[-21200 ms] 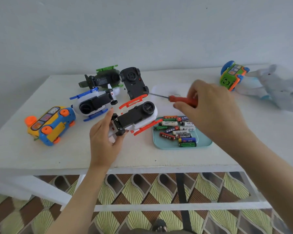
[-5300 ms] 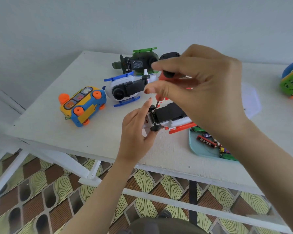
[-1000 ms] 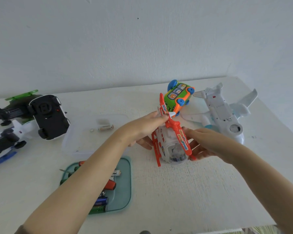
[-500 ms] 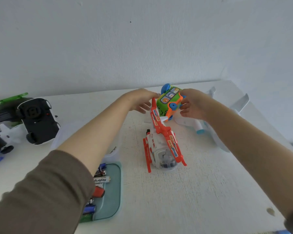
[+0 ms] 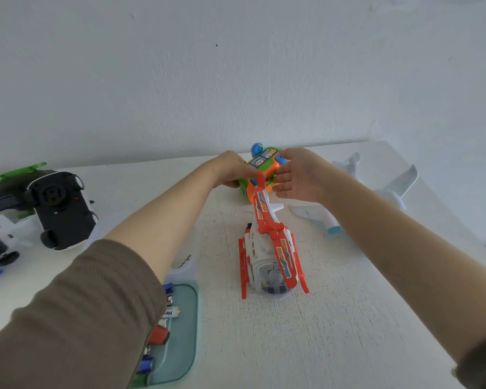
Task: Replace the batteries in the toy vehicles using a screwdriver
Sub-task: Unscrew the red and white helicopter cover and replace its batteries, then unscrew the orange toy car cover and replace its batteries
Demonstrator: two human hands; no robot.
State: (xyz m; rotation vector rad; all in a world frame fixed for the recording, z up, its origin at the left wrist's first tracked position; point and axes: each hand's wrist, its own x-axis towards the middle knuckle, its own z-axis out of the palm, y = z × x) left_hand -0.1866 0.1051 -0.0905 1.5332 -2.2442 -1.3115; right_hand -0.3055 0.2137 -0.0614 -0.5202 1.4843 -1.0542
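A green and orange toy car with blue wheels sits at the table's far edge, by the wall. My left hand grips its left side with curled fingers. My right hand holds its right side, thumb over the top and fingers under it. The red and white toy helicopter stands upright on the table just in front of the car, its tail hiding part of it. The screwdriver's red handle lies among several batteries in the teal tray, mostly hidden by my left sleeve.
A white toy airplane lies right of my right hand. At the left are an upturned black toy car, a green helicopter and a white and blue toy. A clear plastic container sits behind the tray.
Both hands let go of the red helicopter, which now stands on the table, and reached back to the green toy car. They now clasp it from both sides.
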